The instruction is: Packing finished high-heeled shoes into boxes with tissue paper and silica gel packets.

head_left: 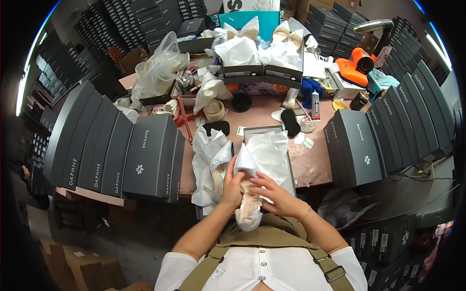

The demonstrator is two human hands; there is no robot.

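Observation:
A pale shoe (250, 194) with a light insole is in front of my body, its pointed toe wrapped in white paper and its heel end in a clear-white wrap. My left hand (233, 186) is closed around its left side. My right hand (280, 198) has its fingers bent over the shoe's right edge. Beneath and beyond it lies an open grey shoebox (292, 172), lined with white tissue paper (266, 150). At the left, a second pale shoe (217, 177) rests on the tissue, partly hidden by my left hand.
Dark grey shoeboxes stand in rows at left (145, 155) and right (359, 145). Across the pink table (310, 167) are a tape roll (214, 110), a glue tube (315, 106), black pads (290, 122) and an orange tool (354, 68). Two open boxes of shoes (262, 72) sit at the back.

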